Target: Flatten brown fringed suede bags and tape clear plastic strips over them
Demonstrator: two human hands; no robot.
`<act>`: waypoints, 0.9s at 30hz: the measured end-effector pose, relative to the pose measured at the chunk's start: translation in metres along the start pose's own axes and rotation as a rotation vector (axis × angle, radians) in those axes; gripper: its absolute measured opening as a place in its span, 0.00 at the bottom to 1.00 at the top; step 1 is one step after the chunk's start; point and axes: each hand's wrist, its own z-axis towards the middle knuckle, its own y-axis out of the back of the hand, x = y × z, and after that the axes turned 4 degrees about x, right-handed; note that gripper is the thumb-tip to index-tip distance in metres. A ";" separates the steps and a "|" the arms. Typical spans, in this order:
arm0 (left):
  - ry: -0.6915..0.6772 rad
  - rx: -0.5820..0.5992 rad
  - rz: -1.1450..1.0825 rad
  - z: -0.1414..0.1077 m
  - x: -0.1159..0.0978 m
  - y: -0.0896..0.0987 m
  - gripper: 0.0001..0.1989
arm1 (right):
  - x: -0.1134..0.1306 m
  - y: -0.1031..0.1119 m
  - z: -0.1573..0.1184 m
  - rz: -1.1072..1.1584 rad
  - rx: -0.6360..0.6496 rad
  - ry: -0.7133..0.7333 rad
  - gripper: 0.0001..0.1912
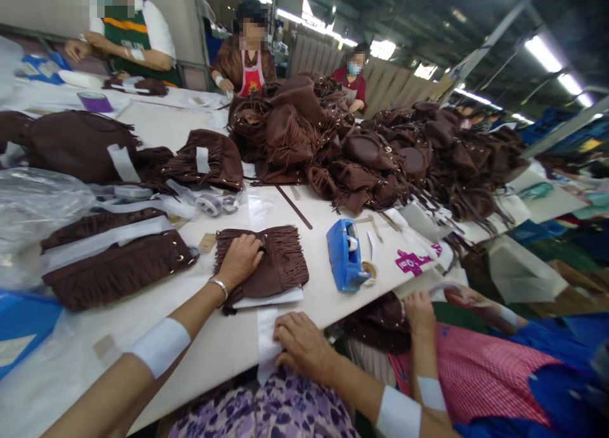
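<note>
Brown, leathery, rectangular fringed pouch [284, 267] lies nine-to-three under the flattened left hand [240, 259], eleven o'clock from the slackly curled right hand [304, 344].

A bag workshop: brown fringed bags [290, 134] lie heaped on the table [228, 343], a tape dispenser [343, 260] stands on it, aproned workers [252, 73] are behind and beside it, and tube lights [545, 54] shine high beyond it.
</note>
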 end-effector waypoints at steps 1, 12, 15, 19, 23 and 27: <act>-0.001 -0.001 0.013 0.000 -0.001 0.001 0.09 | -0.002 -0.004 0.002 -0.018 0.010 -0.001 0.20; 0.019 0.003 0.081 -0.001 -0.004 0.001 0.08 | -0.011 0.000 0.009 0.067 -0.062 0.042 0.09; 0.016 0.011 0.075 -0.001 -0.004 0.002 0.08 | -0.013 0.012 0.014 0.158 -0.093 0.027 0.09; 0.015 0.009 0.056 -0.002 -0.004 0.002 0.08 | -0.010 0.022 0.019 0.282 -0.217 -0.074 0.06; 0.014 -0.001 0.033 -0.002 -0.004 0.002 0.10 | -0.007 0.010 0.016 0.243 -0.181 -0.014 0.03; 0.001 -0.015 0.035 -0.001 -0.005 0.002 0.20 | -0.002 -0.002 0.009 0.045 -0.043 0.092 0.03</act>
